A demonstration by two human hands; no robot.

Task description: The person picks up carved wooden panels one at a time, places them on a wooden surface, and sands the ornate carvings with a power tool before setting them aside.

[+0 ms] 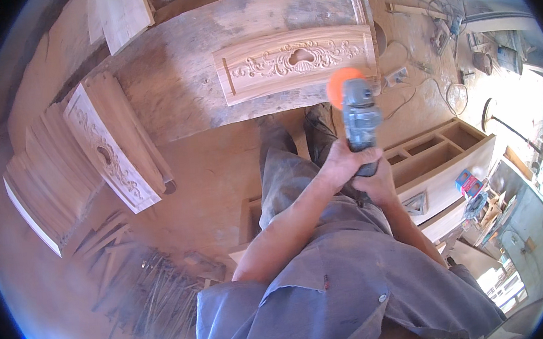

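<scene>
Both hands hold a grey angle grinder [361, 119] with an orange disc [344, 87], which looks blurred. My left hand [347, 161] wraps the grinder's body, and my right hand [377, 182] grips its rear end just below. The disc overlaps the lower right edge of a carved wooden panel [265, 84]; whether they touch cannot be told. Scrollwork and a shell relief surround a recess in the panel's middle. It lies flat on a worn, dusty workbench top [174, 91].
At left stand stacked curved wooden pieces [55, 153] and another carved panel [107, 153]. Thin wood scraps [142, 285] litter the lower left floor. A compartmented wooden cabinet carcass [433, 157] sits at right, with a small box [468, 182] on it. Cables [409, 96] trail across the floor.
</scene>
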